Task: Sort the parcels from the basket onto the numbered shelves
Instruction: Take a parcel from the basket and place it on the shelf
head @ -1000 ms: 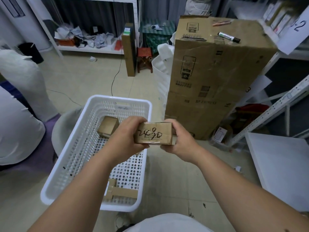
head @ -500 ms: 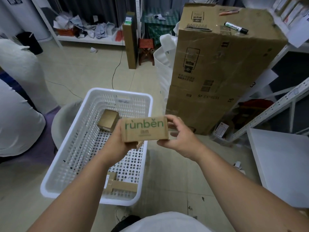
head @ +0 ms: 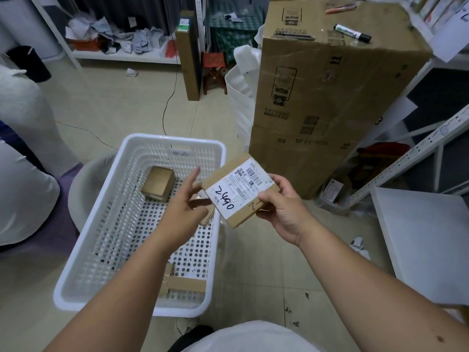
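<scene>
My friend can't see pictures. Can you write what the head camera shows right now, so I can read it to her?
A person's right hand holds a small brown parcel with "2490" handwritten on its white label, while the left hand touches its edge with straight fingers. Below sits a white basket on the floor, with another small box inside it.

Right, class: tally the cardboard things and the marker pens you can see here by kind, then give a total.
Small brown cardboard parcels: 3, one with a white label in the right hand, one at the white plastic basket's far end, one flat at its near end.
Large brown cardboard cartons: 1.
Tall narrow brown cardboard boxes: 1.
Marker pens: 2, one black-capped, one orange.
Total: 7.
</scene>
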